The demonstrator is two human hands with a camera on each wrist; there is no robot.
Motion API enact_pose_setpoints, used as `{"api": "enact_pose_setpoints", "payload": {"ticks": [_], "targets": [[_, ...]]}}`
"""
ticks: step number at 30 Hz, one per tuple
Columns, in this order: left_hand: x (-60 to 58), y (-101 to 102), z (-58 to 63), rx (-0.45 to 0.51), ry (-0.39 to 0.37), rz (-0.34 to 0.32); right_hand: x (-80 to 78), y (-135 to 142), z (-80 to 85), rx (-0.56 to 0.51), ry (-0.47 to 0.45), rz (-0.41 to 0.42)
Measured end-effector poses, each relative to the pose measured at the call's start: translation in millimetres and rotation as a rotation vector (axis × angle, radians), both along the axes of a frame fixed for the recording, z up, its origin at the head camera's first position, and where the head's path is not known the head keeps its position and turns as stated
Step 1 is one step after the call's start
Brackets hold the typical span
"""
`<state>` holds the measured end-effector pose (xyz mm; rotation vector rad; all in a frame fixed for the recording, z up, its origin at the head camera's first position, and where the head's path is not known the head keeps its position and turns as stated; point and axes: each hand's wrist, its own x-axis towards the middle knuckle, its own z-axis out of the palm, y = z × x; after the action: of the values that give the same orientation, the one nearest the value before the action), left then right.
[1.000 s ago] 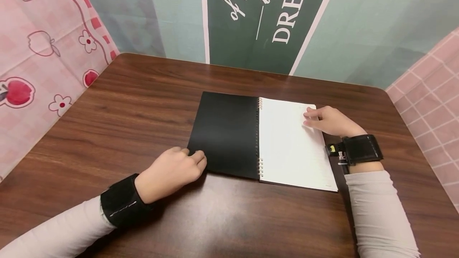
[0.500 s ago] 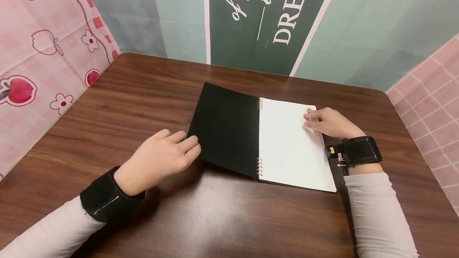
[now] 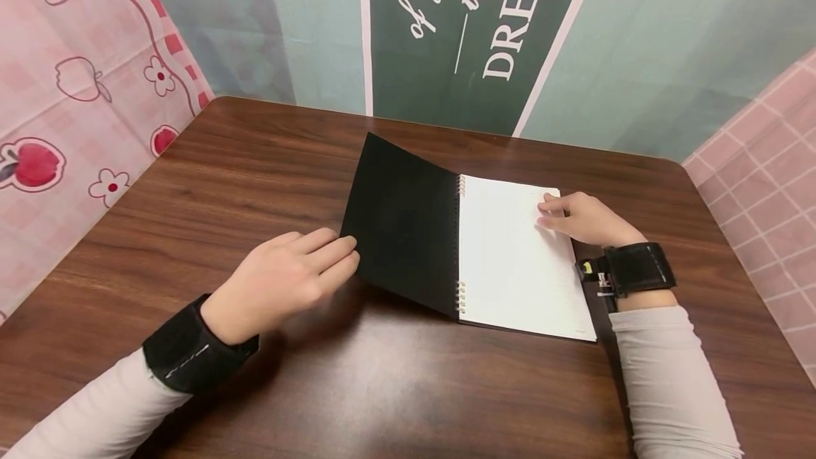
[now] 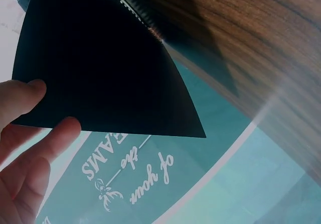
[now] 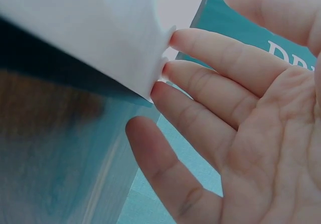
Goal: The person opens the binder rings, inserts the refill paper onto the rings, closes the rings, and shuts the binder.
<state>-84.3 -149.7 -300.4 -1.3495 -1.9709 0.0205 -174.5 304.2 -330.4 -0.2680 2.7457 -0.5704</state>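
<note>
A spiral notebook [image 3: 519,268] lies spread on the wooden table, its white lined page facing up on the right. Its black cover [image 3: 401,225] slants up from the coil, the far outer corner raised off the table. At the cover's left edge, my left hand [image 3: 280,278] pinches it; the left wrist view has the thumb on one face of the cover [image 4: 100,68] and the fingers by the other. My right hand [image 3: 589,218] touches the page near its upper right edge. In the right wrist view, straight fingertips [image 5: 165,71] meet the paper's border [image 5: 145,58].
The brown table [image 3: 382,388] runs back to a green and teal printed curtain [image 3: 459,34]. Pink cloth with apples and flowers [image 3: 83,76] hangs at the left, and pink tile-patterned covering [image 3: 765,147] at the right. Black straps circle both wrists.
My left hand has lifted the black cover's outer edge from near the table, so the cover tilts up now. The right hand has stayed on the page.
</note>
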Motion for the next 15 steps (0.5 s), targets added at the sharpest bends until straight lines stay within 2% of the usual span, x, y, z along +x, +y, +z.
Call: {"api": "enact_pose_setpoints", "payload": {"ticks": [15], "targets": [[-2.6,9.6,6.2,0.033,0.057,-0.045,1.0,0.6,-0.1,-0.006,0.008,-0.001]]}}
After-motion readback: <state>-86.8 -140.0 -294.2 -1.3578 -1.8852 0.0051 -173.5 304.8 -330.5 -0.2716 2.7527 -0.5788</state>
